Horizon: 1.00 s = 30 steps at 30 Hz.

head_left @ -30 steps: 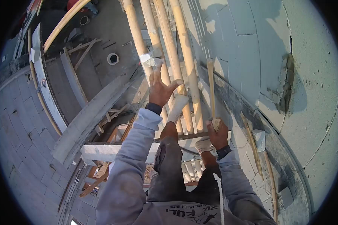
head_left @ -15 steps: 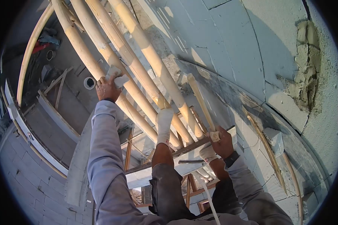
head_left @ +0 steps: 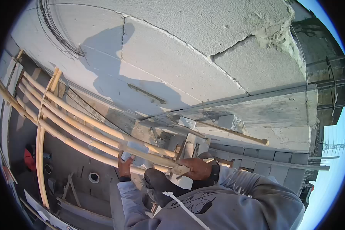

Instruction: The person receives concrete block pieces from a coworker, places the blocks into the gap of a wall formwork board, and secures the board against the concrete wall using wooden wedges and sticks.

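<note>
My left hand (head_left: 125,165) is closed around a pale, whitish block piece (head_left: 137,148), held over the long round wooden poles (head_left: 84,142). To the right, my right hand (head_left: 197,168) grips a length of wood (head_left: 181,169); its pale end shows by my fingers. How far this wood extends is hard to tell against the poles behind it. My bent knee (head_left: 155,180) is between the two hands. Below, a white cord (head_left: 186,210) hangs over my grey sweatshirt (head_left: 234,207).
A pale block wall (head_left: 172,65) with cracked joints runs alongside the poles, and wire strands (head_left: 57,34) hang on it. A thin wooden strip (head_left: 234,132) lies near the wall's foot. Left of me, a floor with a round pipe opening (head_left: 94,177) lies far below.
My view has swung up and to the right, showing more wall and some sky. Both hands now appear closer together; the left still holds the block piece, the right still holds the wood.
</note>
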{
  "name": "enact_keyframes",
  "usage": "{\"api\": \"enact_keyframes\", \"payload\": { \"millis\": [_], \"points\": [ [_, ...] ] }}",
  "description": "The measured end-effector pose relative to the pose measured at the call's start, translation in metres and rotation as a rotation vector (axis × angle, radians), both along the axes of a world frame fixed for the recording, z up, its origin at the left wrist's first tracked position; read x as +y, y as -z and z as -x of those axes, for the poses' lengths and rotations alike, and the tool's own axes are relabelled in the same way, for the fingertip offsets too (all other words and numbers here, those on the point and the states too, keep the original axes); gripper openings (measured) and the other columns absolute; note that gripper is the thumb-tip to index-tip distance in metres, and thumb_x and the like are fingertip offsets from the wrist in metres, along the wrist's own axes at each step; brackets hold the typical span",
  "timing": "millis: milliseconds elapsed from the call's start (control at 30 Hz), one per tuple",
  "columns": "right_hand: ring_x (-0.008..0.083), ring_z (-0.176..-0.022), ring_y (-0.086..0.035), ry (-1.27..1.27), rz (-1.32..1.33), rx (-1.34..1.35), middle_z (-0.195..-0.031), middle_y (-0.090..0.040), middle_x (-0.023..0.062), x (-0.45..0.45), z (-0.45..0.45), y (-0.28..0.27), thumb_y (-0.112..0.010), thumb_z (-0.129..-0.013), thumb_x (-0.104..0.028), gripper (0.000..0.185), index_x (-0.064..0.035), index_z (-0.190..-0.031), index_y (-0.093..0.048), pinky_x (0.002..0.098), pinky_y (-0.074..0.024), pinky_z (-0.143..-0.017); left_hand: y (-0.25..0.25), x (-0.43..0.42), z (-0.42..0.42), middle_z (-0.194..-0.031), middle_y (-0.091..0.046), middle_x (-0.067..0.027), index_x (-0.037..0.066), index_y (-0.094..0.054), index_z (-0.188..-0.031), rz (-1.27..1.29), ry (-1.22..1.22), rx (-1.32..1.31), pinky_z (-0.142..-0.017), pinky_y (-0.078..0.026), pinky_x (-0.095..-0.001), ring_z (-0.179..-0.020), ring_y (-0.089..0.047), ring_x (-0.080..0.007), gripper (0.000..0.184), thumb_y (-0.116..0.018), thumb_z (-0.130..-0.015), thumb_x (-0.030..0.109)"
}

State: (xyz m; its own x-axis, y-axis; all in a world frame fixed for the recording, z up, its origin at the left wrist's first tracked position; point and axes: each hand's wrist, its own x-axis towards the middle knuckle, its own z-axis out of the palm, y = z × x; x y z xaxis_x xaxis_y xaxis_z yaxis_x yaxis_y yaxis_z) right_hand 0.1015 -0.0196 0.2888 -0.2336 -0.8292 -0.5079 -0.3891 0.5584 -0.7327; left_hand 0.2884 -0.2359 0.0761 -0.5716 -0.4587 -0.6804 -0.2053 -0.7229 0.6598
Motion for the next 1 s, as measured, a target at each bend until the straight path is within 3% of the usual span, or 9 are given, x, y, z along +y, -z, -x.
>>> {"api": "enact_keyframes", "payload": {
  "millis": [167, 233, 300, 333, 467, 600, 633, 767, 1000],
  "points": [
    [0.0365, -0.094, -0.059, 0.148, 0.293, 0.076, -0.102, -0.059, 0.0186, 0.043, -0.006, -0.107, -0.063, -0.083, -0.024, 0.038, -0.002, -0.114, -0.053, 0.0422, -0.0471, -0.08, -0.074, -0.025, 0.045, -0.121, -0.051, -0.0121, 0.007, -0.039, -0.135, 0.18, 0.124, 0.215, -0.089, -0.046, -0.037, -0.107, -0.053, -0.0249, 0.072, -0.069, -0.07, 0.007],
    [0.0364, -0.094, -0.059, 0.223, 0.407, 0.2, -0.103, -0.06, 0.0179, 0.076, -0.002, -0.15, -0.065, -0.082, -0.021, 0.038, -0.0014, -0.113, -0.055, 0.0417, -0.0472, -0.08, -0.036, -0.057, 0.051, -0.12, -0.051, -0.0116, 0.007, -0.039, -0.135, 0.247, 0.257, 0.179, -0.089, -0.045, -0.0359, -0.108, -0.052, -0.0248, 0.074, -0.069, -0.067, 0.009],
    [0.0353, -0.093, -0.059, 0.449, 0.373, 0.235, -0.099, -0.061, 0.0173, 0.117, -0.001, -0.199, -0.068, -0.079, -0.017, 0.036, -0.0007, -0.11, -0.058, 0.0403, -0.0474, -0.08, -0.128, -0.054, 0.073, -0.121, -0.051, -0.0118, 0.006, -0.039, -0.135, 0.209, 0.324, 0.276, -0.093, -0.042, -0.037, -0.11, -0.05, -0.0235, 0.069, -0.068, -0.073, 0.019],
    [0.0347, -0.093, -0.06, 0.525, 0.385, 0.248, -0.098, -0.062, 0.0171, 0.143, -0.001, -0.215, -0.069, -0.079, -0.016, 0.036, -0.0006, -0.109, -0.059, 0.0399, -0.0476, -0.08, -0.154, -0.053, 0.086, -0.121, -0.051, -0.0122, 0.005, -0.039, -0.135, 0.242, 0.38, 0.299, -0.093, -0.042, -0.037, -0.11, -0.05, -0.0242, 0.074, -0.069, -0.069, 0.021],
    [0.031, -0.077, -0.062, 0.685, 0.268, 0.638, -0.085, -0.062, 0.0135, 0.247, 0.003, -0.282, -0.072, -0.077, -0.019, 0.033, -0.0001, -0.102, -0.061, 0.0374, -0.0484, -0.069, -0.212, -0.049, 0.114, -0.123, -0.05, -0.0139, 0.002, -0.038, -0.134, 0.355, 0.566, 0.403, -0.093, -0.041, -0.0382, -0.111, -0.05, -0.0263, 0.088, -0.072, -0.059, 0.033],
    [0.0307, -0.077, -0.061, 0.78, 0.03, 1.153, -0.084, -0.062, 0.0145, 0.328, 0.025, -0.35, -0.07, -0.078, -0.014, 0.028, 0.0002, -0.101, -0.063, 0.0375, -0.0489, -0.069, -0.297, 0.001, 0.13, -0.124, -0.049, -0.0158, 0.0, -0.037, -0.134, 0.35, 0.675, 0.552, -0.093, -0.04, -0.0399, -0.112, -0.049, -0.0276, 0.094, -0.072, -0.059, 0.043],
    [0.0319, -0.079, -0.06, 0.793, -0.008, 1.258, -0.083, -0.061, 0.0139, 0.35, 0.038, -0.359, -0.067, -0.069, 0.0, 0.029, -0.0018, -0.098, -0.064, 0.0378, -0.0485, -0.071, -0.306, 0.008, 0.132, -0.124, -0.049, -0.016, 0.0, -0.036, -0.135, 0.323, 0.689, 0.581, -0.093, -0.04, -0.0401, -0.112, -0.049, -0.0277, 0.094, -0.072, -0.059, 0.043],
    [0.0323, -0.081, -0.058, 0.648, -0.129, 1.496, -0.081, -0.06, 0.0128, 0.417, 0.106, -0.386, -0.064, -0.07, 0.001, 0.036, -0.0046, -0.105, -0.065, 0.0402, -0.0471, -0.071, -0.303, 0.023, 0.144, -0.123, -0.049, -0.0158, 0.001, -0.036, -0.134, 0.129, 0.714, 0.675, -0.091, -0.044, -0.0443, -0.112, -0.049, -0.0308, 0.094, -0.073, -0.059, 0.044],
    [0.0333, -0.086, -0.059, 0.456, -0.091, 1.31, -0.087, -0.06, 0.0128, 0.483, 0.215, -0.365, -0.063, -0.068, 0.001, 0.041, -0.0079, -0.108, -0.064, 0.0408, -0.0479, -0.075, -0.366, 0.099, 0.15, -0.124, -0.047, -0.0184, -0.001, -0.034, -0.131, 0.229, 0.55, 0.638, -0.094, -0.043, -0.0452, -0.114, -0.049, -0.0317, 0.099, -0.076, -0.057, 0.051]
  ]
}}
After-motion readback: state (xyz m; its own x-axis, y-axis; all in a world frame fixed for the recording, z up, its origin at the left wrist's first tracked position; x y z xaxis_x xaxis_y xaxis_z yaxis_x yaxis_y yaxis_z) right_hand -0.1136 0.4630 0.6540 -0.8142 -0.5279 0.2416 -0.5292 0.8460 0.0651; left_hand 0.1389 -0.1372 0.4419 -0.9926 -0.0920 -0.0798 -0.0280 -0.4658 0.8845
